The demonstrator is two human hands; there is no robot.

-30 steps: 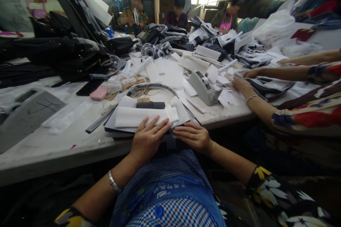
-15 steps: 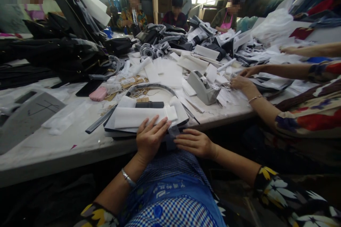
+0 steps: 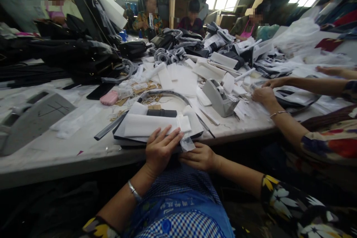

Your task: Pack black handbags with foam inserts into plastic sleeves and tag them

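A black bag [image 3: 198, 134] with a looped handle wrapped in clear plastic [image 3: 164, 93] lies at the table's front edge. White padding sheets [image 3: 150, 125] cover its upper face. My left hand [image 3: 161, 152] rests on the padding near the bag's front, palm down with fingers stretched out. Beside its fingertips, a clear plastic piece [image 3: 187, 144] hangs over the front edge. My right hand [image 3: 200, 157] is closed at the end of this plastic piece, just below the bag. Its lower fingertips reach in under the bag's edge and are partly hidden.
Grey tape dispensers stand at left [image 3: 36, 119] and right [image 3: 220, 98]. A pink case [image 3: 109, 97] lies beside a dark flat object [image 3: 100, 91]. Black bags [image 3: 83, 57] are piled at left. A co-worker's hands [image 3: 264, 93] work at right; other people sit across the table.
My right hand has shifted slightly lower and closer beneath the bag's edge. The clear plastic piece now stands out further between my hands. My left hand stays on the padding; the view has shifted.
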